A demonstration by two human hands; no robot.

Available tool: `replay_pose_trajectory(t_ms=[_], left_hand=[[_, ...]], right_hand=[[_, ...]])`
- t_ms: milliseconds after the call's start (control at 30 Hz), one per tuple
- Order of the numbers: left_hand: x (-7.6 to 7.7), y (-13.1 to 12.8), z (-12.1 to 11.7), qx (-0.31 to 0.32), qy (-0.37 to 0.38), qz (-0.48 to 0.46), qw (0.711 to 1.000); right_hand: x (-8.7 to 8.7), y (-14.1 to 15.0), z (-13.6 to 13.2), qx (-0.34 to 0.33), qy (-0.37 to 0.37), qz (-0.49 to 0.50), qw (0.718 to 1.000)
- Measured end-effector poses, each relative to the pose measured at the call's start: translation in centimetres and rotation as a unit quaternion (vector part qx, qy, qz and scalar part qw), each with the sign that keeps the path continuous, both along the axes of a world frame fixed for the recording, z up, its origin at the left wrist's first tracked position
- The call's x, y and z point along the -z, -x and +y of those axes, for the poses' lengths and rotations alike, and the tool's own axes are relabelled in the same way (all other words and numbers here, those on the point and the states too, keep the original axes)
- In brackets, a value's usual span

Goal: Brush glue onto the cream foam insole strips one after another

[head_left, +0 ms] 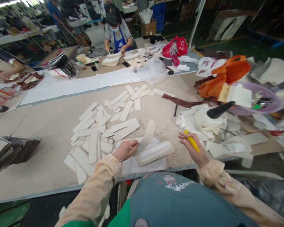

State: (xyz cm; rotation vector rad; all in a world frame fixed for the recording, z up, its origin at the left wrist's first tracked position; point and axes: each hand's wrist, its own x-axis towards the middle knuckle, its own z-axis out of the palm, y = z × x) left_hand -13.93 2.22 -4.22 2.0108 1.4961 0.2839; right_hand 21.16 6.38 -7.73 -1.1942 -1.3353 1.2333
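Note:
My left hand [125,150] is closed on a cream, rounded-end strip [147,136] that curves up off the table. My right hand [191,146] grips a yellow pen-like tool [192,141], its tip pointing down and right. Between my hands lies a clear plastic-wrapped bundle of strips [155,152]. Many more cream strips [101,130] lie spread over the beige table [44,132] ahead and to the left of my left hand.
A dark stack of flat pieces [11,150] sits at the left edge. Right of me are white fabric scraps [203,121], a black handle [220,109], a purple basin [262,104] and an orange bag [227,74]. A person [117,30] works at the far end.

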Motion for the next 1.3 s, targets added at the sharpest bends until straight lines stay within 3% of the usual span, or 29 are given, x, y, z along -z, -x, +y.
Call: replay_pose_trajectory(t_ms=[67,133,233,300,367,433,500,567,600,733,800,967,1300], left_hand=[[-1.0,-2.6,-1.2,0.027,0.043,-0.059,0.997],[-0.8,-5.0,-2.6,0.046,0.069,-0.123,0.989],[1.2,-7.6,-4.8,0.017,0.094,-0.218,0.971],[3.1,-8.4,-6.5,-0.071,0.134,-0.272,0.95],[4.8,-8.7,-8.5,-0.181,0.197,-0.339,0.902],[6.1,-8.6,-10.5,-0.274,0.264,-0.415,0.826],[7.1,-8.3,-12.0,-0.337,0.314,-0.472,0.752],[7.8,-7.9,-12.8,-0.39,0.326,-0.492,0.707],[8.1,-7.7,-12.8,-0.415,0.315,-0.477,0.708],[9.6,-6.8,-10.6,-0.483,0.23,-0.315,0.784],[10.4,-6.4,-9.0,-0.501,0.2,-0.25,0.804],[11.8,-5.8,-6.5,-0.514,0.144,-0.122,0.837],[12.5,-5.8,-6.1,-0.467,0.162,-0.018,0.869]], right_hand=[[-0.1,0.4,0.2,-0.025,0.016,0.028,0.999],[-0.1,0.7,-0.1,-0.044,0.038,0.019,0.998],[0.4,0.3,-1.1,-0.051,0.071,-0.021,0.996],[1.0,-0.5,-2.0,-0.032,0.072,-0.068,0.995],[1.8,-1.4,-2.9,-0.01,0.057,-0.12,0.991],[2.7,-2.0,-3.6,-0.01,0.039,-0.16,0.986],[3.5,-2.3,-4.1,-0.025,0.023,-0.186,0.982],[4.2,-2.1,-4.1,-0.039,0.017,-0.206,0.978],[4.5,-1.8,-3.9,-0.042,0.016,-0.213,0.976],[5.6,-0.5,-2.4,-0.042,-0.007,-0.225,0.973],[6.1,0.1,-1.5,-0.048,-0.019,-0.232,0.971],[7.9,1.0,0.2,-0.065,-0.043,-0.277,0.958],[9.1,1.1,0.5,-0.087,-0.044,-0.347,0.933]])
